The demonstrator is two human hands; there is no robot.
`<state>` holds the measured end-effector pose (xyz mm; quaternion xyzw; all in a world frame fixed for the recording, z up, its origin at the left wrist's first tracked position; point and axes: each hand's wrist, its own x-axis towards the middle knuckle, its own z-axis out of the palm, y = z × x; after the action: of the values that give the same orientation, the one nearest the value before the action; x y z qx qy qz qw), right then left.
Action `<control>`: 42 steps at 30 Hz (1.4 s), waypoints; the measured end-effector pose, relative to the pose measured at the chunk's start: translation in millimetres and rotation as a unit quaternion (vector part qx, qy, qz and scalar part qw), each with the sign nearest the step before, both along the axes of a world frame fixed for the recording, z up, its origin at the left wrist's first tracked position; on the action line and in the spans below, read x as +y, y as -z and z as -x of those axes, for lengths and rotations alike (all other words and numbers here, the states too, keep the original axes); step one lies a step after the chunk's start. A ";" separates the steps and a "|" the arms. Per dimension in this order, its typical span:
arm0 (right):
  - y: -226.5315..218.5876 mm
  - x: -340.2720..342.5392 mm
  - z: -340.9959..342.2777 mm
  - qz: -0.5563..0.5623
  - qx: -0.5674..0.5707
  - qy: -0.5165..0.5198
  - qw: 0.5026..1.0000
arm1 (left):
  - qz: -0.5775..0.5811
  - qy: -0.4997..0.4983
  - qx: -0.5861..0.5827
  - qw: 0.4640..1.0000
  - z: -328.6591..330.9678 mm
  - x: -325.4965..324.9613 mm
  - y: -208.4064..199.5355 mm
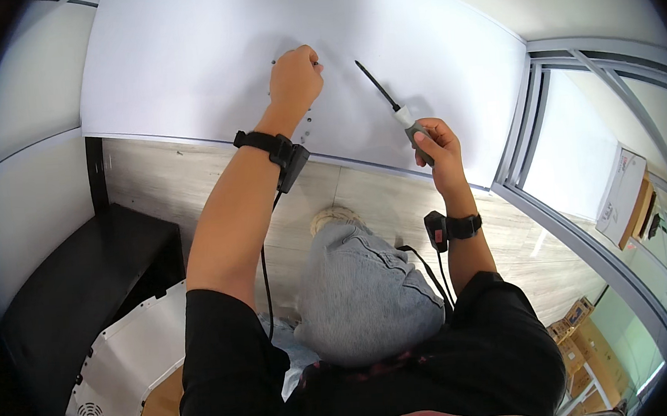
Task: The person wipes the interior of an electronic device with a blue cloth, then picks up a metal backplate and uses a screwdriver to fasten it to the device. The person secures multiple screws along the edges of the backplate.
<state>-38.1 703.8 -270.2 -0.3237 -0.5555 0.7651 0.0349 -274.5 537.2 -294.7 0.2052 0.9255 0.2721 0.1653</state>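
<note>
Holding: a long screwdriver with a black shaft and a grey-and-white handle [397, 105] was gripped in the right hand [439, 143], the fingers wrapped fully round the handle and the tip aimed up and to the left, just off the panel surface.
Panel: a large white flat board [207, 54] was stood upright against the wall, its lower edge met by the pale wood-grain floor [177, 180].
Left hand: the left hand [293, 79] was pressed in a closed fist against the board; something small and dark showed at the fingertips, too small to be identified.
Holes: a short column of small dark holes [308, 121] was seen on the board below the left hand.
Progress: judged from the raised tool and unfilled holes, fixing work appeared to be under way, with most holes not yet served; nothing fastened could be confirmed.
Wrists: a black strap with a small device [279, 151] was worn on each wrist, cables trailing down.
Edges: the board's right edge was set beside a grey metal window frame [526, 140]; a black low bench [83, 279] was placed well to the left.
Room: open board was left above and to the left of both hands; brown cardboard boxes [582, 330] were stacked far to the lower right.
</note>
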 end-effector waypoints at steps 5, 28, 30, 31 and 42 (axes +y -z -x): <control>-11.0 -1.7 16.7 -0.031 0.007 -0.055 0.998 | -0.097 -0.073 -0.108 0.987 -0.1 -3.3 -23.9; -111.1 -235.3 130.3 -0.031 0.105 -0.508 0.854 | -0.663 -0.379 -0.178 0.620 -130.5 -352.2 -147.0; -126.4 -251.3 126.4 -0.086 0.144 -0.515 0.840 | -0.676 -0.385 -0.146 0.611 -145.1 -364.1 -154.8; -133.8 -258.9 123.3 -0.115 0.162 -0.516 0.833 | -0.683 -0.385 -0.132 0.606 -151.1 -369.2 -156.9; -235.9 -321.0 81.8 -0.460 0.347 -0.477 0.664 | -0.712 -0.374 -0.183 0.566 -182.8 -408.5 -186.3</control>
<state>-119.9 382.7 -34.4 0.3320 -0.8628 0.3812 0.0001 -91.7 128.6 -108.4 -0.1627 0.3765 0.9119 0.0152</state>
